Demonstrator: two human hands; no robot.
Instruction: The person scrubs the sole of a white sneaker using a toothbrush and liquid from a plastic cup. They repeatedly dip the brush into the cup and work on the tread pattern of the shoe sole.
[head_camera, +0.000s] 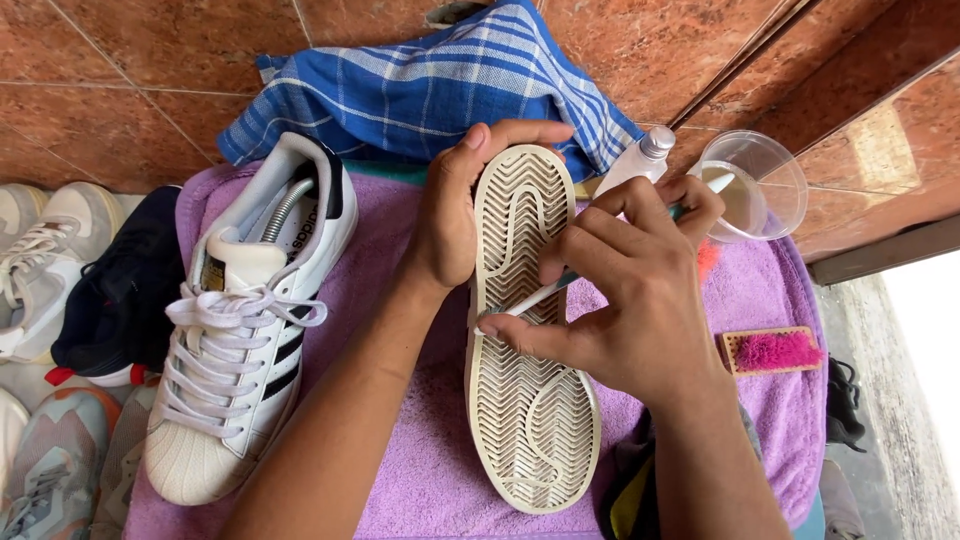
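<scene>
**Brush laid across an upturned sole**

Sole (530, 330) up, a white sneaker lies on the purple towel (400, 470), its long axis running from the heel end close to the person up to the toe end farthest away, by the blue checked cloth (430, 90). The left hand (450, 220) wraps the far end of the shoe, thumb over the tip and fingers down its left edge, holding it steady. The right hand (620, 300) is clamped round a thin white-handled brush (545, 292), pinched between thumb and fingers; the handle slants across the sole, its working end down at the left edge of the tread near mid-length, its other end pointing up and right toward the clear plastic cup (755, 185). So the tool crosses the shoe's length rather than following it, and the right hand sits directly over the middle of the tread, nearer to it than the left.

The matching sneaker (245, 320), white with black stripes, stands upright just to the left on the same towel, laces facing up. A small white bottle (640, 160) stands beside the cup. A wooden brush with pink bristles (770, 350) lies on the towel to the right, well apart from both hands. More shoes (60, 300) crowd the left edge on the floor.
</scene>
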